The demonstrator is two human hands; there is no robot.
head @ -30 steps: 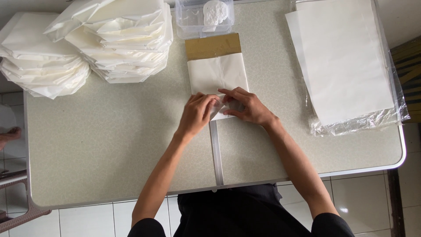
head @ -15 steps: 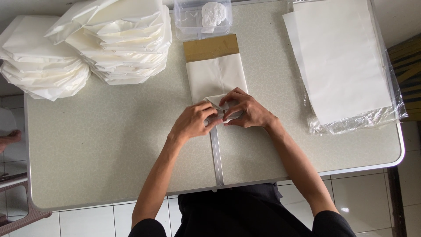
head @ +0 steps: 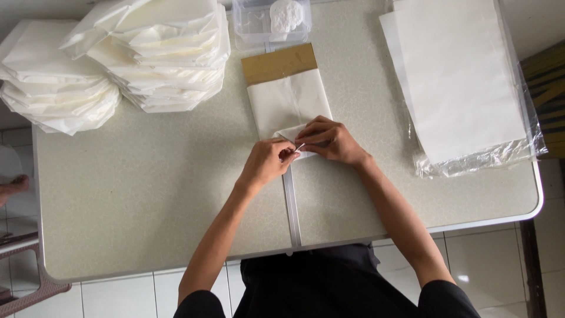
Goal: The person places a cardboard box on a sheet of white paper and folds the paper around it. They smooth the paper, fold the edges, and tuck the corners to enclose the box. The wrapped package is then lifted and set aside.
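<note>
two hands pinched the near end of a folded white paper

two bare hands met at the middle of the speckled grey folding table point(head: 147, 194), fingertips together over the near end of a folded white paper sheet point(head: 287, 103). that sheet lay flat on the table, wrapped around a brown cardboard slab point(head: 279, 62) whose far edge stuck out beyond the paper. the left hand point(head: 268, 163) had its fingers curled narrow, thumb and forefinger pinching a small raised flap at the paper's near corner. the right hand point(head: 331, 141) lay on the same end, fingers bent and close together, pressing the fold down and gripping the flap from the other side; the two hands touched each other there. a pale seam strip point(head: 292, 206) ran along the table from under the hands toward the person's body.

at the far left sat two heaps of finished folded white paper bags point(head: 159, 53), one beside the other, the left heap point(head: 53, 88) hanging over the table edge. just beyond the cardboard stood a clear plastic box point(head: 253, 26) with a white lump point(head: 285, 13) inside. on the right, well apart from the hands, lay a stack of flat white sheets in clear plastic wrap point(head: 459, 82). pale floor tiles point(head: 118, 297) showed below the table.
</note>
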